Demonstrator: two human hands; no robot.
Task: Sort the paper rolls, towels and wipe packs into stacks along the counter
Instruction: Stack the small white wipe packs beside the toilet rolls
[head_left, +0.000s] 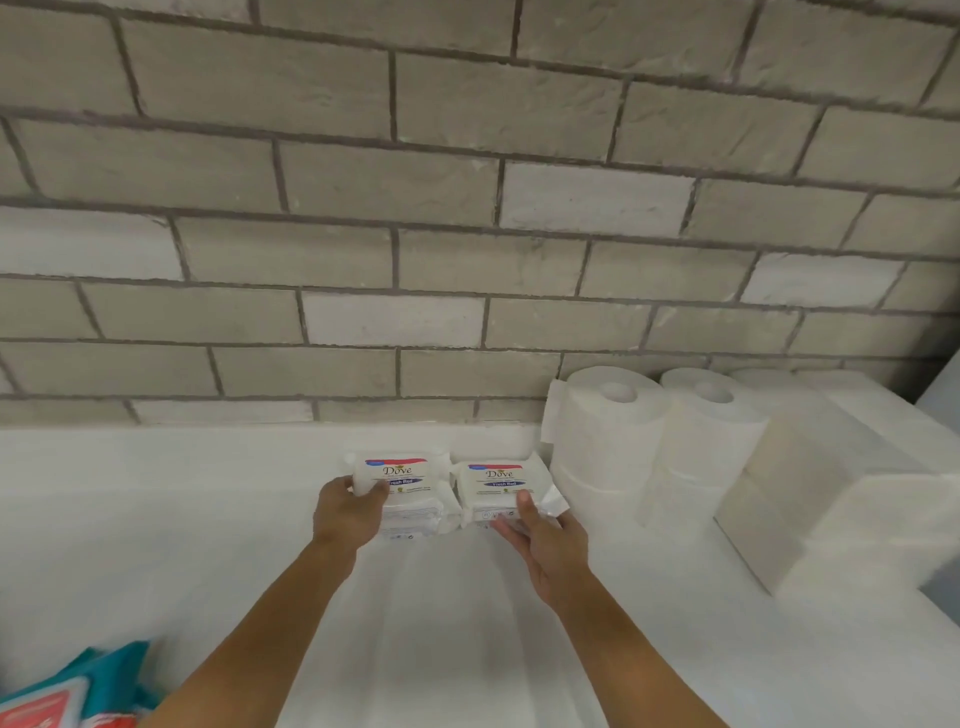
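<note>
Head cam, nearest first: bottom left corner has some teal and red packs (78, 691), blurry, can't read them; both bare forearms reach out over the white counter (156, 519). The left hand (349, 514) has its fingers curled round the near left corner of the left Dove wipe pack (405, 477), so it's properly gripping it; that pack sits on top of another white pack. The right hand (545, 540) holds the right Dove wipe pack (496, 483), thumb pressed on top and fingers under the near edge; can't tell if anything's under that one. The two packs sit side by side, nearly touching, close to the back of the counter. Just right of them are the paper rolls (608, 431), upright and stacked two high; further right are blocks of folded paper towels (831, 493). Behind it all is a grey brick wall (467, 208).
</note>
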